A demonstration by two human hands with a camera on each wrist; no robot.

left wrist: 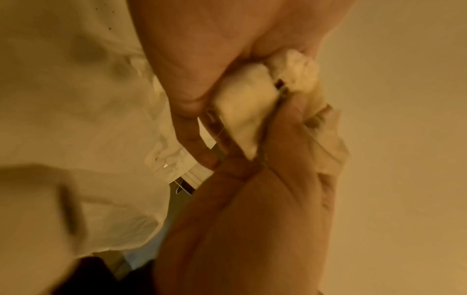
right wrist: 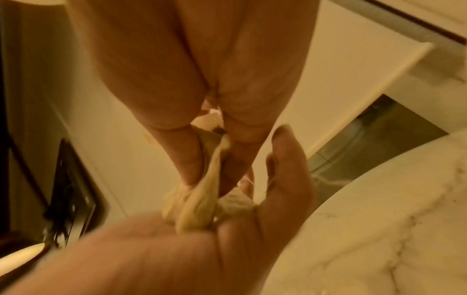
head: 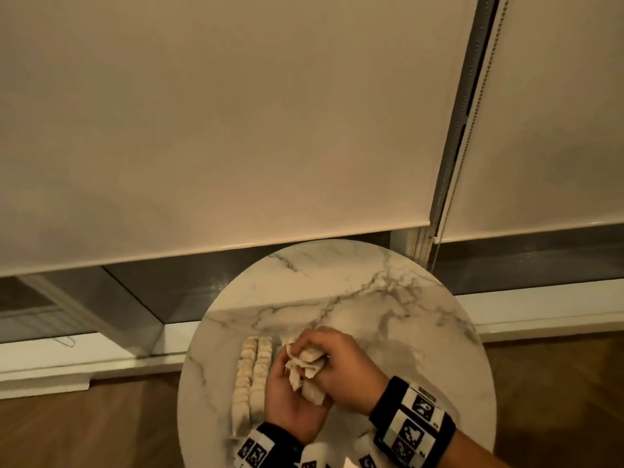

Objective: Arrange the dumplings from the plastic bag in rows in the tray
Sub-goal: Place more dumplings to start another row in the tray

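Together, both hands (head: 314, 373) clutch one crumpled plastic bag (head: 305, 368) beside two dumpling rows (head: 251, 376).

The round table (head: 388, 298) is white marble with grey veins, and the dumplings (head: 251, 369) on it are pale cream. Both wristbands (head: 413, 417) are black with black-and-white square marker patterns. Beige blinds (head: 236, 113), brown wood floor (head: 84, 430).

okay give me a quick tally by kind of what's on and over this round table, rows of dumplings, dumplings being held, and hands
Rows of dumplings: 2
Dumplings held in the hands: cannot tell, they are bunched together
Hands: 2, the left hand and right hand
Round table: 1
Total countable: 5
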